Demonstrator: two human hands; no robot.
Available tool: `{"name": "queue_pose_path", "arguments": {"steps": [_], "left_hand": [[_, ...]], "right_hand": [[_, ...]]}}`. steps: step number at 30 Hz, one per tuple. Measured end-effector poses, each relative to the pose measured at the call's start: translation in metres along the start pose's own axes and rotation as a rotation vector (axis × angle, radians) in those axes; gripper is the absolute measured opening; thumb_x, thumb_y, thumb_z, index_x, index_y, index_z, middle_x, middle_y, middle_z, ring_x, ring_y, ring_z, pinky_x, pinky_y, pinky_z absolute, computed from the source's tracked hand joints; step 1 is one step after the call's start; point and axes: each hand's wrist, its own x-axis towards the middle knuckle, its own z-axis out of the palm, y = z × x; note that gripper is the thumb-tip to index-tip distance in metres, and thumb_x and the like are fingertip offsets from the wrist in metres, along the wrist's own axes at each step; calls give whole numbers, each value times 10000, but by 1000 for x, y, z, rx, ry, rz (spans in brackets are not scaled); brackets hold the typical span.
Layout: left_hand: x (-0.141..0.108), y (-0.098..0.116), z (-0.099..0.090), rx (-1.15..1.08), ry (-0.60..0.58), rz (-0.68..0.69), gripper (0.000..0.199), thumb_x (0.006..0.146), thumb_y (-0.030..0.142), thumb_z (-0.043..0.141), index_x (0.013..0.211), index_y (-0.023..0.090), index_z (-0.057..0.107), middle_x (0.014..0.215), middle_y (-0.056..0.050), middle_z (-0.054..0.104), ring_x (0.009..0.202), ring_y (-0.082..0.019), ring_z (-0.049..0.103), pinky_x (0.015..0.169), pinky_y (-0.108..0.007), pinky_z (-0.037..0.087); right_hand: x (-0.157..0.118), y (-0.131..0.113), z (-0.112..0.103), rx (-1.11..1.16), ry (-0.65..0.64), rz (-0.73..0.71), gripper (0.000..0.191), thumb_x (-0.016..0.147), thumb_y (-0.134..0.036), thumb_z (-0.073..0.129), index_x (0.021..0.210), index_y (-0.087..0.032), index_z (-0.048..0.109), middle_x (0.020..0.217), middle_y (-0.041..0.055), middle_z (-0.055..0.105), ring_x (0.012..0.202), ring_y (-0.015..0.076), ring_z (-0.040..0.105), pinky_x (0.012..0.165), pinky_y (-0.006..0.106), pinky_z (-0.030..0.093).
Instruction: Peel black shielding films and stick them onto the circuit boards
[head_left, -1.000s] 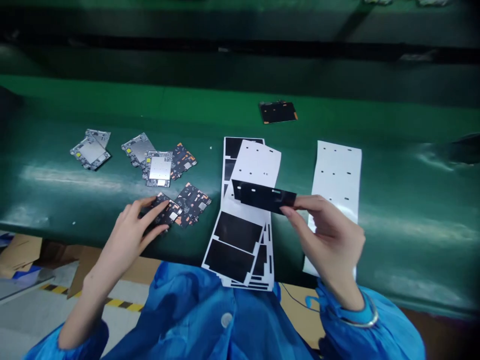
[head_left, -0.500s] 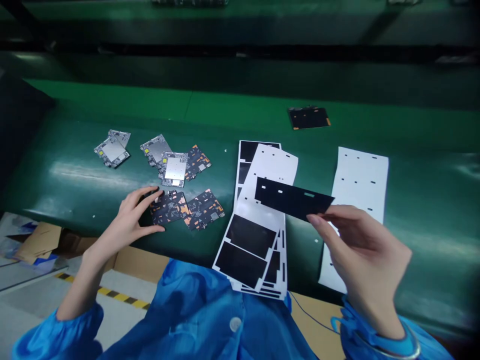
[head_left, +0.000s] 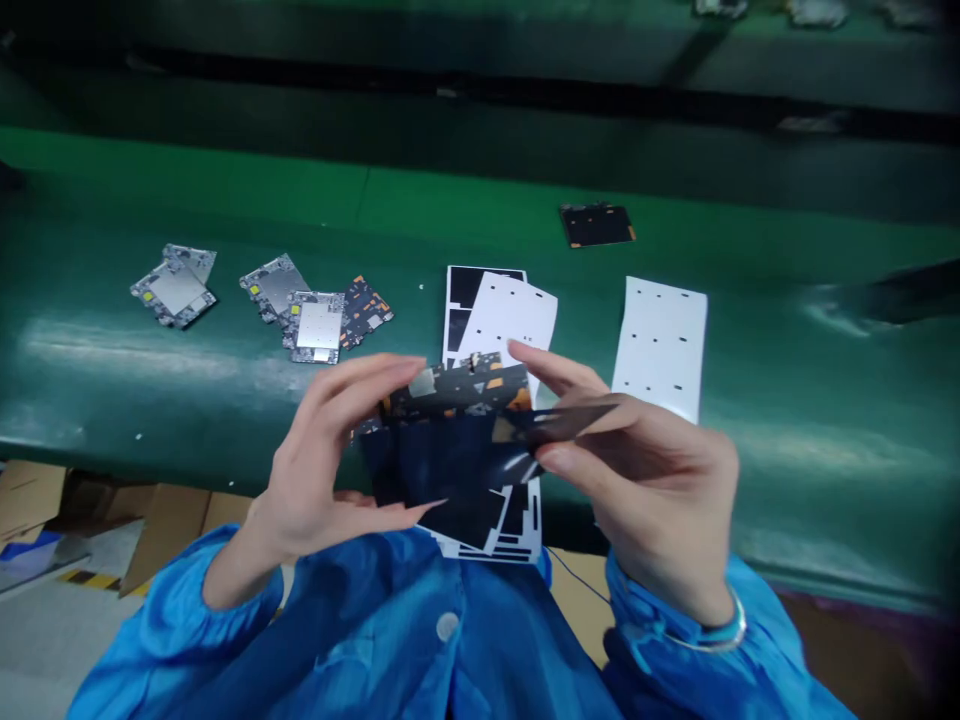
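Observation:
My left hand [head_left: 322, 470] is closed around the left side of a black circuit board [head_left: 454, 392] with copper-coloured patches, raised off the bench. Pinched in my right hand [head_left: 645, 485] is a thin black film [head_left: 427, 460] with cut-outs. The film crosses in front of the board's near side; whether the two touch is unclear. My right index finger is by the board's far right corner. Beneath both hands lies a stack of white backing sheets [head_left: 510, 312] carrying black film pieces, partly covered.
Silver-shielded circuit boards [head_left: 319, 325] and a dark board [head_left: 366, 312] lie at left, with another silver pair [head_left: 176, 288] farther left. A black-covered board [head_left: 598, 226] sits farther back. A white sheet with small holes [head_left: 660, 345] lies at right on the green bench [head_left: 810, 400].
My left hand has lifted a dark circuit board from the bench and carried it right. My right hand has brought the black film left to it. The view has shifted slightly.

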Motion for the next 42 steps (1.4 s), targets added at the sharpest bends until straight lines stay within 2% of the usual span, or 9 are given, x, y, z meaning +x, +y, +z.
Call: {"name": "queue_pose_path", "arguments": {"steps": [2, 4, 6, 9, 19, 33, 37, 40, 42], "left_hand": [[6, 4, 2, -52, 9, -23, 811, 768, 450, 889, 1472, 332, 505, 1380, -48, 665, 1290, -271, 635, 957, -367, 651], [9, 6, 2, -88, -5, -55, 811, 757, 497, 889, 1462, 350, 519, 1353, -35, 693, 1271, -280, 659, 939, -372, 668], [9, 6, 0, -127, -21, -99, 792, 759, 520, 880, 1452, 359, 533, 1347, -34, 703, 1258, -294, 673, 886, -361, 687], [9, 6, -2, -164, -41, -144, 806, 751, 502, 891, 1457, 351, 534, 1370, -42, 694, 1255, -297, 678, 772, -301, 697], [8, 5, -2, -206, -55, -140, 830, 728, 447, 922, 1456, 341, 537, 1378, -64, 688, 1224, -306, 692, 707, -291, 687], [5, 2, 4, -184, -46, -121, 868, 737, 482, 909, 1497, 405, 496, 1393, -28, 675, 1287, -307, 649, 790, -337, 700], [8, -3, 4, -161, 11, 34, 877, 783, 428, 889, 1540, 423, 447, 1424, -20, 639, 1307, -266, 629, 903, -353, 692], [10, -3, 4, -40, -15, 154, 664, 816, 337, 873, 1411, 438, 596, 1469, 15, 585, 1228, -217, 676, 941, -313, 682], [8, 0, 4, 2, -92, 58, 522, 817, 345, 870, 1298, 394, 674, 1409, 17, 632, 1070, -180, 743, 843, -262, 700]], "right_hand": [[1, -4, 0, -61, -25, -37, 238, 833, -51, 775, 848, -284, 726, 811, -28, 776, 1171, 290, 734, 1006, 499, 602], [-1, -7, -4, -114, -27, -56, 254, 823, -44, 782, 863, -288, 724, 791, -40, 766, 952, 247, 774, 886, 436, 638], [-4, -8, -9, -163, -19, -40, 250, 827, -57, 786, 880, -295, 730, 793, -39, 762, 757, 205, 737, 710, 373, 627], [-8, -9, -15, -188, -12, 1, 243, 837, -74, 781, 892, -308, 744, 785, -26, 750, 662, 191, 681, 569, 347, 570], [-8, -12, -15, -175, -3, 26, 204, 840, -102, 791, 862, -298, 742, 762, -24, 740, 633, 184, 673, 511, 332, 562], [-6, -10, -18, -114, -8, 76, 160, 830, -128, 801, 813, -269, 727, 712, -25, 711, 595, 159, 649, 486, 293, 553], [-4, -10, -17, -98, -19, 47, 174, 819, -120, 806, 807, -267, 714, 687, -30, 700, 585, 156, 635, 481, 293, 536], [-5, -10, -16, -181, -37, -24, 182, 834, -104, 789, 826, -267, 709, 698, -30, 700, 586, 152, 643, 486, 283, 533], [-7, -9, -19, -362, -59, -103, 133, 887, -140, 755, 866, -267, 725, 761, -9, 745, 632, 164, 690, 533, 290, 558]]}}
